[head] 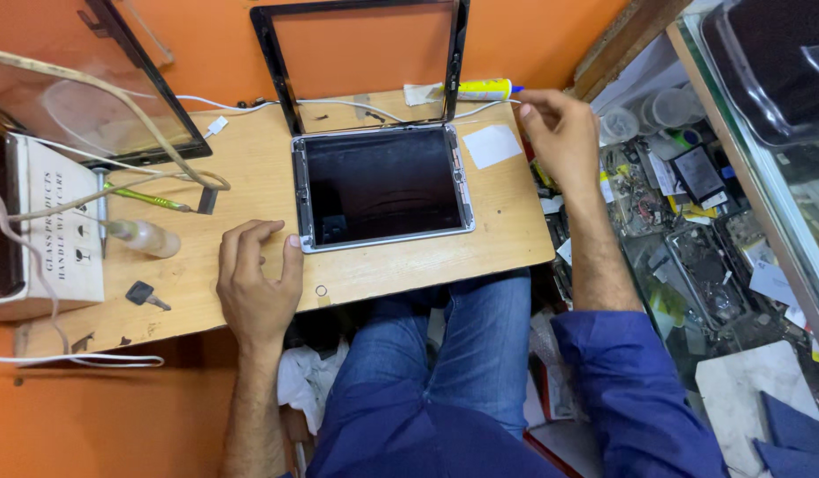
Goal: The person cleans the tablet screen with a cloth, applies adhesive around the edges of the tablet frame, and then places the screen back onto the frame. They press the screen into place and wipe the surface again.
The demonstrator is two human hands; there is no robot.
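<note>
Nearest us, our left hand lies flat and empty on the pale wooden board, thumb touching the tablet's metal corner. Beyond the tablet's glossy dark screen, our right hand pinches the yellow glue tube beside the propped black glass frame.

Tablet on wooden board
</note>
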